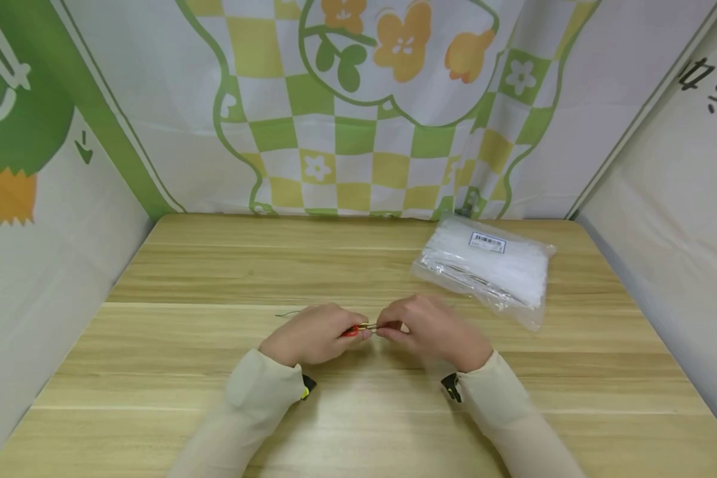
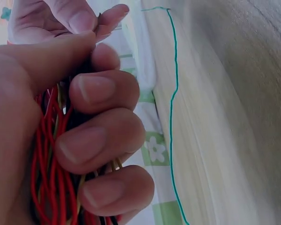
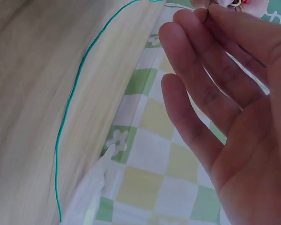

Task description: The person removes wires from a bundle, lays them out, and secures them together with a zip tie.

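My left hand (image 1: 313, 332) curls its fingers round a bundle of red, black and yellowish wires (image 2: 51, 164), best seen in the left wrist view. The bundle's end (image 1: 364, 326) shows between the two hands in the head view. Close beside it, my right hand (image 1: 433, 328) pinches a thin dark wire (image 3: 207, 13) between thumb and forefinger. Its other fingers are loosely extended in the right wrist view. Along the wooden surface runs a thin green wire (image 2: 173, 93), apart from the fingers there. The palm hides much of the bundle.
A clear plastic bag (image 1: 484, 259) with white contents and a label lies at the back right of the wooden table (image 1: 185, 372). A patterned curtain (image 1: 352, 166) hangs behind the table, with pale fabric walls on both sides.
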Motion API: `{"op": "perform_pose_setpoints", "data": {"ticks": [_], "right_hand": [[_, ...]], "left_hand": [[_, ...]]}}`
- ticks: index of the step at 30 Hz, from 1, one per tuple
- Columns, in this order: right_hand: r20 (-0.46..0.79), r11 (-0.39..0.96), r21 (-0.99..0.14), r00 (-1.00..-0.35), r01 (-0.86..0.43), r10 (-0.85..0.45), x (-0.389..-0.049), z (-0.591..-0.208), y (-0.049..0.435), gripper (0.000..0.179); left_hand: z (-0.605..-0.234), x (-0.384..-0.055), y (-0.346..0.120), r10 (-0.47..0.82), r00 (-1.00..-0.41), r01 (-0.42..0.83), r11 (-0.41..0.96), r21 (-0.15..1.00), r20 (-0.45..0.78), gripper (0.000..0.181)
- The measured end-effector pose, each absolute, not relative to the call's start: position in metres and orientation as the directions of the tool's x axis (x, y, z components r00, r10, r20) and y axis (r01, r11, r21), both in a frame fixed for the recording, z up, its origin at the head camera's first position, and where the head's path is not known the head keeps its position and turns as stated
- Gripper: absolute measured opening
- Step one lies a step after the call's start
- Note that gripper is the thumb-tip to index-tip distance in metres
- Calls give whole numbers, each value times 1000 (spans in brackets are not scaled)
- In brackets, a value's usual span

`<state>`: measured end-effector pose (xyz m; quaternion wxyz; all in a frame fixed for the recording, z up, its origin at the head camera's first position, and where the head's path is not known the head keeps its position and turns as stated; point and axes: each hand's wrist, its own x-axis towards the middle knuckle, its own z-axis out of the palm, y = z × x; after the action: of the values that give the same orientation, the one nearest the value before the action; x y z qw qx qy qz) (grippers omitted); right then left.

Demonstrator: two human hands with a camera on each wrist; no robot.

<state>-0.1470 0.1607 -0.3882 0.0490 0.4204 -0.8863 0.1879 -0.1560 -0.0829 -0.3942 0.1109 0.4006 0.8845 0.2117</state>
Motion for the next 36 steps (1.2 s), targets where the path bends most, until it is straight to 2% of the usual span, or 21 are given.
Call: {"op": "perform_pose_setpoints", "data": {"ticks": [12, 23, 28, 36], "right_hand": [[199, 572, -400, -677, -716, -709, -151, -386, 171, 10], [192, 575, -415, -686, -705, -702, -155, -388, 181, 11], [183, 574, -460, -705, -678, -686, -156, -389, 187, 12], [177, 608, -450, -733, -654, -657, -154, -385, 189, 14]], "left_hand": [[-391, -160, -88, 744, -667, 646, 605, 466, -40, 39], [-389, -160, -92, 745, -666, 641, 596, 484, -35, 32], [-388, -160, -97, 723, -689, 619, 620, 482, -47, 30], [-385, -163, -103, 694, -718, 606, 656, 450, -45, 32]]}}
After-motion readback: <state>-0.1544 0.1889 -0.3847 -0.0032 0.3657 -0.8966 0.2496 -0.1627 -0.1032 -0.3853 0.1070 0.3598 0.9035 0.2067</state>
